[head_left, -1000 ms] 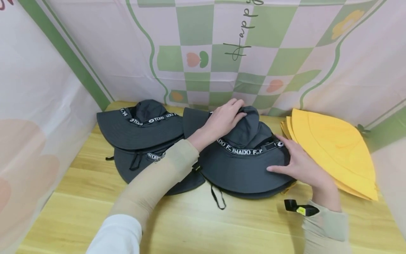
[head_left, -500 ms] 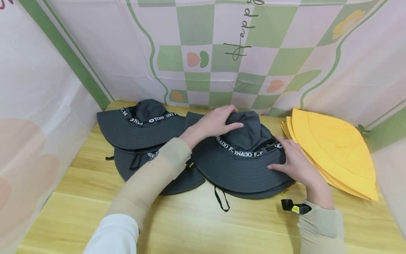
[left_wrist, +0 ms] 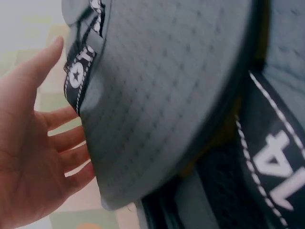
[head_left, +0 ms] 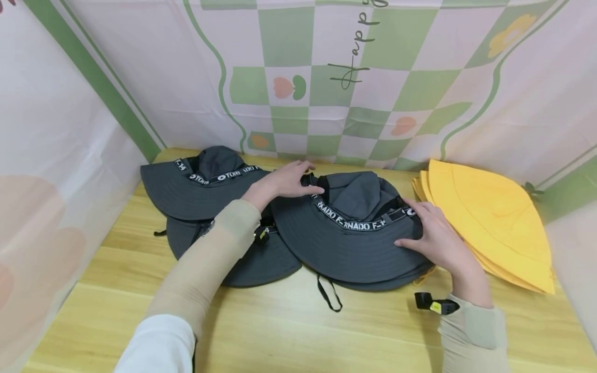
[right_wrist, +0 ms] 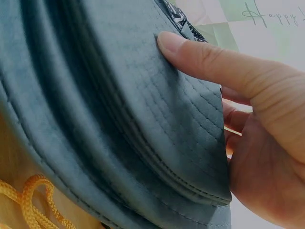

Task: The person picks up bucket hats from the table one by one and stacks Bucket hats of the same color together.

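Observation:
A dark grey bucket hat (head_left: pixel 354 254) with a lettered band lies on another dark brim (head_left: pixel 389 284) in the middle of the table. At the brim's right edge my right hand (head_left: pixel 438 235) grips it; the right wrist view shows the thumb (right_wrist: pixel 174 43) on top and the fingers behind the edge. My left hand (head_left: pixel 286 181) is at the hat's left side. In the left wrist view its loosely spread fingers (left_wrist: pixel 71 138) reach the brim's edge, with the thumb apart from the brim.
Two more dark hats, an upper one (head_left: pixel 205 199) and a lower one (head_left: pixel 263 267), overlap at the left. Stacked yellow hats (head_left: pixel 489 223) lie at the right. A black cord loop (head_left: pixel 329 295) hangs onto the wooden table (head_left: pixel 298 336). A printed cloth (head_left: pixel 289 46) rises behind.
My left hand has moved left and slightly down from the hat's crown to the left part of its brim. The crown has tipped a little lower. My right hand has shifted slightly left.

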`<state>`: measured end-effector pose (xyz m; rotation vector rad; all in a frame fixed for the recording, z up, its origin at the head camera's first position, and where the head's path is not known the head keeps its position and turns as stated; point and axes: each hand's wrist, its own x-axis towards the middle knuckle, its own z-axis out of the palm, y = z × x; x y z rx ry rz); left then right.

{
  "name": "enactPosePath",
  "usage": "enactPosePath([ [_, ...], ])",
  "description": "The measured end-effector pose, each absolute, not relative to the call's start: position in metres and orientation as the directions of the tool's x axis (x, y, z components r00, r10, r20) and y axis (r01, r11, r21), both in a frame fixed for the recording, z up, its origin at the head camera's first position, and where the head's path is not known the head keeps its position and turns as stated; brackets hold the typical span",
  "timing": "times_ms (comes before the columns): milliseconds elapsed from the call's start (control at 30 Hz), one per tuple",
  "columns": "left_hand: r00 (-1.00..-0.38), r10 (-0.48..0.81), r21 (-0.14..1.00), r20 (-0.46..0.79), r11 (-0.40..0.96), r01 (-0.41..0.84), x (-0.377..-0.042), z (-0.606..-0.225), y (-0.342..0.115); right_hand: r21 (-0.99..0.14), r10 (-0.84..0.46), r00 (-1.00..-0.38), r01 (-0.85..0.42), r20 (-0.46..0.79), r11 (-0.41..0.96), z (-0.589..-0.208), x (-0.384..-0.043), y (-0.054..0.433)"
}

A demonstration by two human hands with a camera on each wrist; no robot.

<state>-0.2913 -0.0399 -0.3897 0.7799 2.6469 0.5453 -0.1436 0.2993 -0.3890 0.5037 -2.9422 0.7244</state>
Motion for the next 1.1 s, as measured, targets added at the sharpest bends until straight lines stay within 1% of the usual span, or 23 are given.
enactPosePath([
  [133,-0.793,0.581,0.420,-0.184,0.775,0.472,-0.293,-0.393,-0.044,-0.450,-0.296,-0.945,-0.327,0.141,0.831,-0.388,-0.144,0.300],
  [267,-0.756,0.640,0.431,-0.138,0.726,0.536,-0.296,-0.394,-0.044,-0.455,-0.301,-0.943,-0.331,0.139,0.827,-0.389,-0.144,0.301],
  [400,-0.727,0.673,0.450,-0.135,0.696,0.560,-0.297,-0.395,-0.043,-0.448,-0.306,-0.941,-0.338,0.145,0.828,-0.390,-0.144,0.302],
  [600,-0.712,0.691,0.454,-0.126,0.678,0.578,-0.296,-0.399,-0.037,-0.442,-0.293,-0.945,-0.326,0.143,0.836,-0.390,-0.144,0.301],
  [833,-0.706,0.703,0.419,-0.090,0.670,0.613,-0.291,-0.404,-0.024,-0.423,-0.263,-0.958,-0.288,0.118,0.859,-0.387,-0.144,0.301],
  [933,-0.698,0.710,0.426,-0.098,0.663,0.615,-0.288,-0.406,-0.019,-0.419,-0.244,-0.965,-0.263,0.100,0.869,-0.387,-0.146,0.302],
  [1100,-0.681,0.714,0.468,-0.166,0.664,0.582,-0.287,-0.411,-0.016,-0.420,-0.216,-0.974,-0.225,0.068,0.879,-0.386,-0.147,0.303],
])
